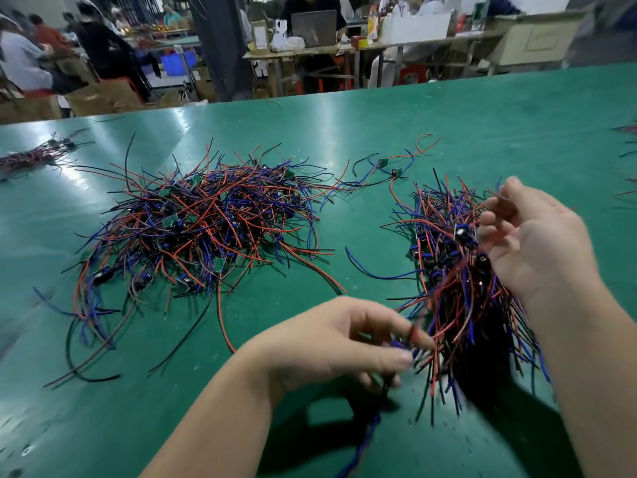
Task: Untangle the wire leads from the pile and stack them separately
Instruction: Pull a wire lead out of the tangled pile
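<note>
Two heaps of wire leads lie on the table. The tangled pile (206, 229), red, blue and black with small green boards in it, sits at ten o'clock from the hands. The sorted stack (458, 288) lies at three o'clock of the pile, its leads running roughly one way, near to far. Two loose leads (389, 167) lie apart at twelve o'clock of the gap between the heaps.

Step in hand, by judgement: one lead is being laid onto the stack and its ends set in line. The pile is large beside the stack, so most of the task remains.

Left hand (344, 343): reaches in from six o'clock to the near end of the stack, palm down. Thumb and forefingers are closed in a pinch on a wire lead (374, 422), whose blue strand trails toward six o'clock. This area is blurred, so other strands in the pinch are not clear.

Right hand (537, 243): raised at the three o'clock side of the stack, palm toward nine o'clock, thumb up, fingers loosely curled. Whether it holds a strand cannot be told.

The next move calls for releasing the lead without dragging its neighbours. After that comes a reach to the pile and a slow pull on a single lead.

Beyond: green table (344, 125); another bundle (31, 157) at its nine o'clock edge.
</note>
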Demonstrator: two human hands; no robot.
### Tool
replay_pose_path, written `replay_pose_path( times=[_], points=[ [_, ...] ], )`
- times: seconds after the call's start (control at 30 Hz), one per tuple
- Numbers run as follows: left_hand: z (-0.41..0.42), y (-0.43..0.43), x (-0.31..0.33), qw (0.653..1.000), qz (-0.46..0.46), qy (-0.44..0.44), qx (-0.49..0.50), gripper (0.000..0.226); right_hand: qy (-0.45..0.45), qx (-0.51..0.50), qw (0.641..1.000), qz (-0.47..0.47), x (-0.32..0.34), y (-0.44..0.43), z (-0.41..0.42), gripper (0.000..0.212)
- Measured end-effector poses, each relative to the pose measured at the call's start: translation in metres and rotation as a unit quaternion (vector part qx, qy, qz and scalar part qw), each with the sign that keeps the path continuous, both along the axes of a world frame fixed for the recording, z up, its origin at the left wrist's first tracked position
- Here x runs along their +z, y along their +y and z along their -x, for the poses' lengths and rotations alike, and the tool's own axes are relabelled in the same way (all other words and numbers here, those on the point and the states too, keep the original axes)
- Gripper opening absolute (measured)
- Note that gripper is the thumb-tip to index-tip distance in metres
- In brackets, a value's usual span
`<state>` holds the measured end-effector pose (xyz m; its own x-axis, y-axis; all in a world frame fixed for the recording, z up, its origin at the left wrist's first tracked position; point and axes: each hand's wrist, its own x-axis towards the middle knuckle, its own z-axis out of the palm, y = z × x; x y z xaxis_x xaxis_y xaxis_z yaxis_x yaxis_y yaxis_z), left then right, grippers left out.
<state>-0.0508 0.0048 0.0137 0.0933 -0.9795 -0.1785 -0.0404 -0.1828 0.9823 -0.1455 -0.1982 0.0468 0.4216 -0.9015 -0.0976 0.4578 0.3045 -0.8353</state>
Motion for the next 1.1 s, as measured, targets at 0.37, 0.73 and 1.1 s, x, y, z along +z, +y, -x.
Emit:
replay_pose_path(
  times=[0.37, 0.73, 1.1],
  points=[
    [-0.02, -0.013, 0.009, 0.841, 0.287, 0.21, 0.408, 0.036, 0.144, 0.415, 0.886, 0.152, -0.014, 0.049, -0.011, 0.035],
    [-0.003, -0.018, -0.004, 0.916, 0.264, 0.02, 0.3, 0.036, 0.05, 0.341, 0.938, 0.048, -0.011, 0.048, -0.016, 0.01],
    [0.002, -0.017, -0.009, 0.968, 0.029, 0.014, 0.248, 0.023, 0.082, 0.179, 0.977, 0.077, -0.006, 0.035, -0.013, 0.015]
  ],
)
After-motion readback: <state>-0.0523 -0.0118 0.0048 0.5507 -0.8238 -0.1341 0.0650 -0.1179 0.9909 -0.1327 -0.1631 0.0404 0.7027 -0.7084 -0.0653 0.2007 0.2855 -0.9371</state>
